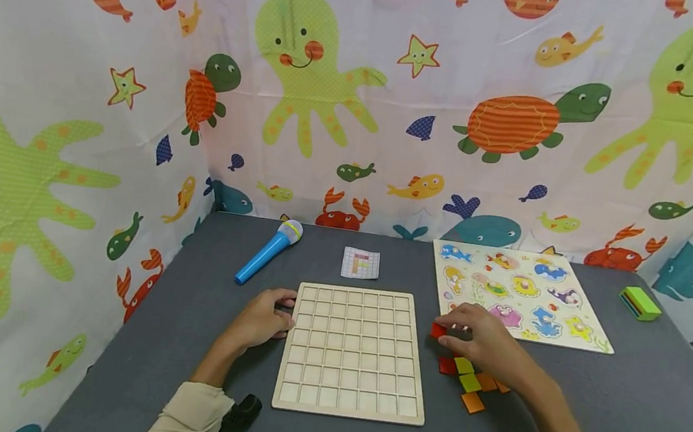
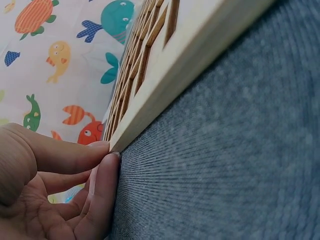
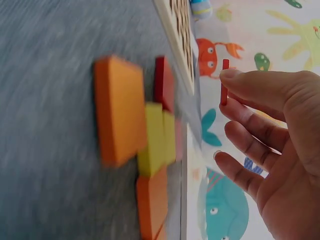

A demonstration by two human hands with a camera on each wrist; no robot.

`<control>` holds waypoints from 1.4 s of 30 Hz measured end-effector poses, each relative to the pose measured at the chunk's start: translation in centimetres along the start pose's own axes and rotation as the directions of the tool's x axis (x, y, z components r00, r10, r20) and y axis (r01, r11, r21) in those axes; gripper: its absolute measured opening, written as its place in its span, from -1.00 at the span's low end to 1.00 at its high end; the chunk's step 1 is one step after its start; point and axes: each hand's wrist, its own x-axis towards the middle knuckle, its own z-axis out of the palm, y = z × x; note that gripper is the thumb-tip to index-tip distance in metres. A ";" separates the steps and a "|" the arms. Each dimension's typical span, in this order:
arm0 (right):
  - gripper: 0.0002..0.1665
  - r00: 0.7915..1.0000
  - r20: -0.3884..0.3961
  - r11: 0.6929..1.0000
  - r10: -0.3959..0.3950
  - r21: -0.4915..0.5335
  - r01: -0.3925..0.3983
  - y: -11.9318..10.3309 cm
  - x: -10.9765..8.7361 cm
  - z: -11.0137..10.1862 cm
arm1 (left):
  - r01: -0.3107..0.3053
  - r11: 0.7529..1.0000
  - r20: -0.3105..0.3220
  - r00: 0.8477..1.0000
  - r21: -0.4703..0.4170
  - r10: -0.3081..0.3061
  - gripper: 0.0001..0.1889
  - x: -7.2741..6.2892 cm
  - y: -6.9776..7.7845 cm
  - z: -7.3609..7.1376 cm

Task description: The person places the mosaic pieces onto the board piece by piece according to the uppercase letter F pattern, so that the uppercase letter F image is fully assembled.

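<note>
A square wooden grid board (image 1: 354, 352) lies flat on the table, its small compartments bare. My left hand (image 1: 264, 318) is at the board's left side, thumb and forefinger pinching its edge in the left wrist view. Between the thumb and fingertips of my right hand (image 1: 489, 343) is a thin red square tile (image 3: 224, 82), raised above the table. Below that hand lies a loose group of tiles: a red tile (image 1: 448, 366), yellow-green tiles (image 1: 469, 382) and orange tiles (image 1: 473, 402).
A blue toy microphone (image 1: 268, 253) lies at the back left. Behind the board is a small card (image 1: 360, 264) with a coloured grid pattern. A sea-animal puzzle board (image 1: 520, 293) lies at the back right, and a green block-like object (image 1: 640, 304) beyond it.
</note>
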 end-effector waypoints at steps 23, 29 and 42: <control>-0.68 0.995 0.069 0.996 -0.071 0.064 0.067 -3.7 3.5 4.5 | -0.002 1.000 -0.022 1.000 0.018 0.003 -0.43 -0.1 -0.1 0.2; -0.68 0.994 0.051 0.993 -0.095 0.071 0.091 -4.4 4.1 5.3 | -0.010 1.000 -0.014 1.000 0.013 0.010 -0.43 -0.4 0.0 0.1; -0.67 0.997 0.030 0.991 -0.071 0.114 0.067 -5.7 5.9 5.7 | -0.001 1.000 -0.012 1.000 0.016 0.001 -0.42 -0.2 -0.1 0.0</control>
